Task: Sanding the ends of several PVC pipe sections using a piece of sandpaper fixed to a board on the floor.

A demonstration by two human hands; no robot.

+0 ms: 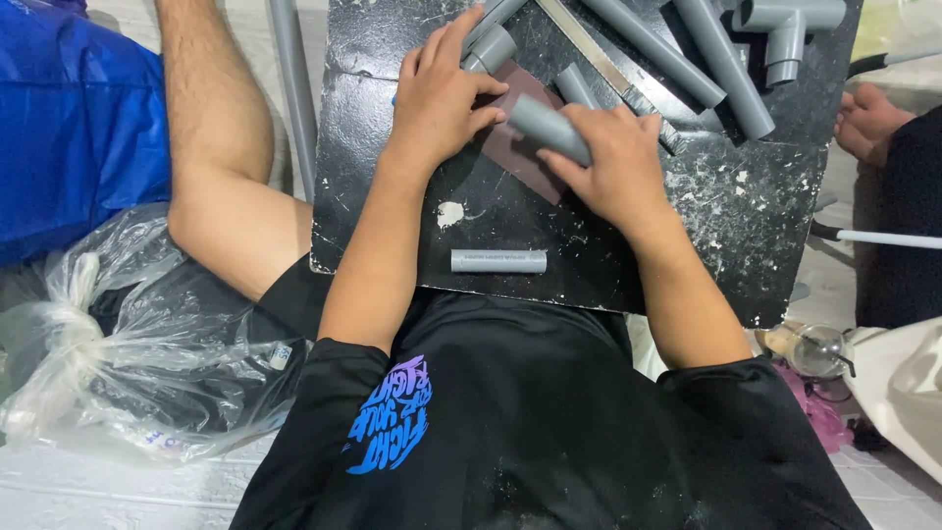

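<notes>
My right hand [610, 162] grips a short grey plastic pipe piece [546, 126] and holds it down against a dark brown abrasive sheet [512, 147] lying on a black board [412, 186]. Resting on the left part of that sheet, my left hand [440, 93] has its fingers flat, its thumb touching the pipe piece and a grey pipe fitting [489, 47] just beyond its fingertips. Another short grey pipe piece [497, 261] lies loose on the board near my chest.
Several longer grey pipes [721, 64], a tee fitting [788, 25] and a flat metal strip [613, 74] lie at the board's far side. A clear plastic bag [108, 344] sits at left beside my bare knee [231, 216]. Another person's foot [868, 118] shows at right.
</notes>
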